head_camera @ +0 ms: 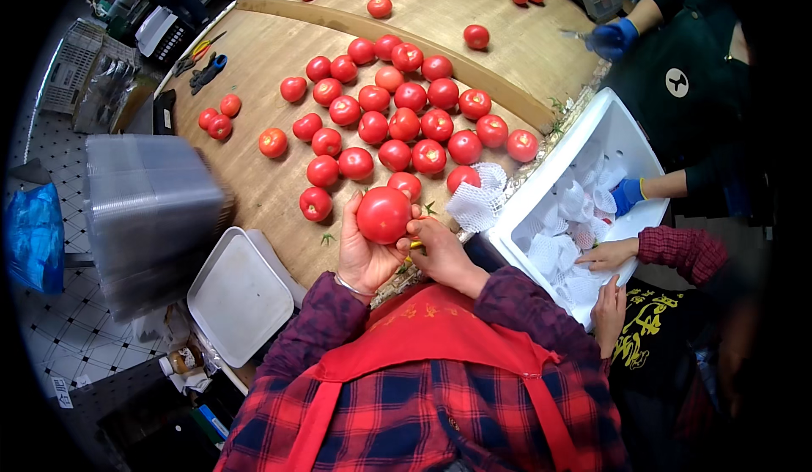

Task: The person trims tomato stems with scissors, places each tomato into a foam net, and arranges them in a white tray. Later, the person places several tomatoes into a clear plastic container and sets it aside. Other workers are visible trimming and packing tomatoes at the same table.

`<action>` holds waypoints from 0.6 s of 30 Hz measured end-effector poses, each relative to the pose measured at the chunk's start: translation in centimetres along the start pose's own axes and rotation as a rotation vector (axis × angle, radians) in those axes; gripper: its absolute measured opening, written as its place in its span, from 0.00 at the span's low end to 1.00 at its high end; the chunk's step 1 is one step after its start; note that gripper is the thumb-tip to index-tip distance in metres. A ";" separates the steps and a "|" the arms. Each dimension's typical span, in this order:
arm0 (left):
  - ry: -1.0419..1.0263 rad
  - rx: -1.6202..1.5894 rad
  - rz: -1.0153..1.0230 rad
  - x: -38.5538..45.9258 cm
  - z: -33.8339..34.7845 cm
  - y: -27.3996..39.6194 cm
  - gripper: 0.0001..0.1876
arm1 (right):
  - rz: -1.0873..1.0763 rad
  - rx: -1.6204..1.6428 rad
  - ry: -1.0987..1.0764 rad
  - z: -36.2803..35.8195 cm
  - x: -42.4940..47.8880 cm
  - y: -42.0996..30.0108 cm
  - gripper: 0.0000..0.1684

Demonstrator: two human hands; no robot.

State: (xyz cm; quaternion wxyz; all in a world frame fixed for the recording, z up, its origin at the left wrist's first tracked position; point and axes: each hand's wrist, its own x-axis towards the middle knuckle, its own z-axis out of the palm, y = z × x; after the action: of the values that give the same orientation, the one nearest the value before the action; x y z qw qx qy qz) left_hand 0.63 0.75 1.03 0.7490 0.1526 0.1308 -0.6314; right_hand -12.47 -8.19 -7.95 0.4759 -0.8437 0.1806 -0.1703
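Note:
My left hand (365,259) holds a large red tomato (384,215) near the table's front edge, its smooth side facing up. The fingertips of my right hand (444,253) touch the tomato's right side. In that hand is a tool with red and yellow handles (416,243); the rest of it is hidden behind my fingers and the fruit. Just beyond, many loose red tomatoes (404,124) lie spread over the wooden table (254,193). White foam net sleeves (479,198) rest to the right of my hands. Green calyx bits (327,238) lie close by.
At right, a white foam box (507,234) contains netted fruit; co-workers' hands (612,253) and a blue glove (628,196) reach into it. A wooden strip (380,31) divides the table. Stacked clear plastic containers (149,205) and a white tray (241,294) stand left. Snips (203,48) lie far left.

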 end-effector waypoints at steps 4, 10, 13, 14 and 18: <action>-0.059 -0.044 -0.023 -0.6 0.3 0.7 0.34 | -0.046 -0.316 -0.136 2.0 0.4 2.0 0.16; -0.031 0.203 0.107 -1.7 0.4 2.2 0.35 | 0.122 -0.196 -0.350 1.0 1.6 1.0 0.21; -0.034 0.475 0.261 -2.9 -0.2 3.7 0.37 | 0.283 0.157 -0.298 -2.4 1.8 -0.3 0.24; -0.079 0.588 0.302 -3.3 -0.7 4.4 0.35 | 0.329 0.258 -0.271 -3.8 1.6 -0.8 0.25; 0.270 1.211 0.536 -4.5 0.6 4.6 0.33 | 0.230 0.265 -0.130 -8.1 0.5 -3.4 0.25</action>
State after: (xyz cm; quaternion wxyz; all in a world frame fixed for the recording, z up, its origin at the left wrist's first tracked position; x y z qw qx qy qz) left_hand 4.45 5.38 3.60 0.6390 0.6504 -0.1961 -0.3608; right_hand -15.27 -12.73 -0.98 0.6100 -0.7567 0.2205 -0.0822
